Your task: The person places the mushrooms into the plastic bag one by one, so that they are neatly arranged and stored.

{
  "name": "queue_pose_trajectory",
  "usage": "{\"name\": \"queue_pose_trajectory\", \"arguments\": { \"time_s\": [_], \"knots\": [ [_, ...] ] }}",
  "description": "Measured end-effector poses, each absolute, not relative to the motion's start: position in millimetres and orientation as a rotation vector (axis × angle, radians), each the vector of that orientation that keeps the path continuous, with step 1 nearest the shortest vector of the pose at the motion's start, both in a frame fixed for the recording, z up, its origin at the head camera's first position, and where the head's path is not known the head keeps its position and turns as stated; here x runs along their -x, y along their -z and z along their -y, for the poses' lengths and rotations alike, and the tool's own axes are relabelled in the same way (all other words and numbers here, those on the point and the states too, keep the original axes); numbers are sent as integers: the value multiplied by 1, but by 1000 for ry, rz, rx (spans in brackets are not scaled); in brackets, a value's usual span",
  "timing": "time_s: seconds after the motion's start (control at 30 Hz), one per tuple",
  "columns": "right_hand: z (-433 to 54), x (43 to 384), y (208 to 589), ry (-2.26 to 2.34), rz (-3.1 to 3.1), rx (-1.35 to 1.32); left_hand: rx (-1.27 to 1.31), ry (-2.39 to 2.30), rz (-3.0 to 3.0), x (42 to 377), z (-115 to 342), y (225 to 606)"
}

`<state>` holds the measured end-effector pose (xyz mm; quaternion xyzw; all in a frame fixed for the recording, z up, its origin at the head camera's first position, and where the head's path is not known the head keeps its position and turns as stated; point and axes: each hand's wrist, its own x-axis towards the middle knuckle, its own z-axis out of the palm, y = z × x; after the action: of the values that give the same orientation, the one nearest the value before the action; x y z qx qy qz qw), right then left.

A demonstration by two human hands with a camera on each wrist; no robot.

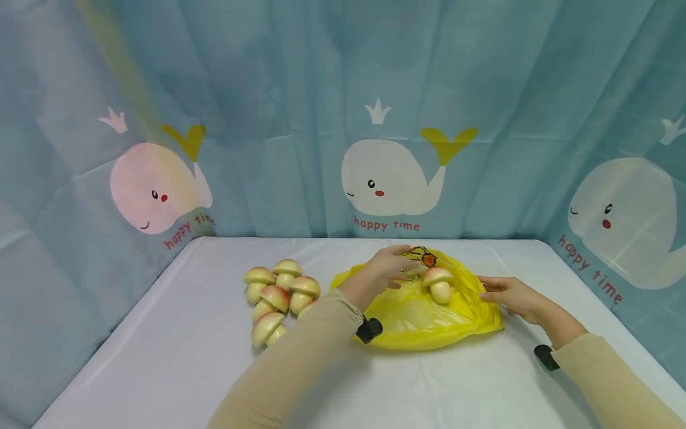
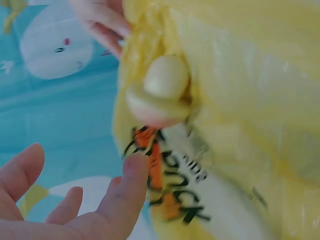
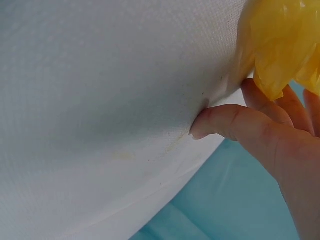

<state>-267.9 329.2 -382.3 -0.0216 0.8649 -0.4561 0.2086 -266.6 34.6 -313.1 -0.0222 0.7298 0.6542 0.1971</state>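
Pale blue curtains (image 1: 268, 89) printed with white whales (image 1: 386, 179) and the words "happy time" fill the upper half of the head view, behind a white-covered table (image 1: 161, 333). Right of centre in the frame, a crumpled yellow plastic bag (image 1: 412, 325) spreads over the tabletop, bearing black lettering and an orange print near its far edge. One toy mushroom (image 1: 441, 287), with a cream stem and a red-tinged cap, lies against the upper right part of that plastic; whether a fold tucks round it I cannot tell. Just to its left in the frame is the left hand (image 1: 383, 271), fingers loosely extended and holding nothing; the left wrist view shows them spread, a fingertip near the print and apart from the mushroom. On the mushroom's other side, the right hand (image 1: 517, 298) reaches in from the right, its fingers fairly straight against the bag's right edge, without a grip. More toy mushrooms (image 1: 274, 297) cluster left of centre, partly hidden by the left arm's beige sleeve (image 1: 295, 363).
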Motion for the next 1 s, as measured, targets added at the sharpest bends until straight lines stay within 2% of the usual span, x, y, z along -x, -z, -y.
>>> {"name": "queue_pose_trajectory", "arguments": {
  "time_s": [0.5,1.0],
  "knots": [
    [-327,266,381,1257,-2414,83,-156,-1827,-2132,236,34,280],
    [-328,267,382,1261,-2405,68,-219,-1723,-2334,210,80,285]
  ]
}}
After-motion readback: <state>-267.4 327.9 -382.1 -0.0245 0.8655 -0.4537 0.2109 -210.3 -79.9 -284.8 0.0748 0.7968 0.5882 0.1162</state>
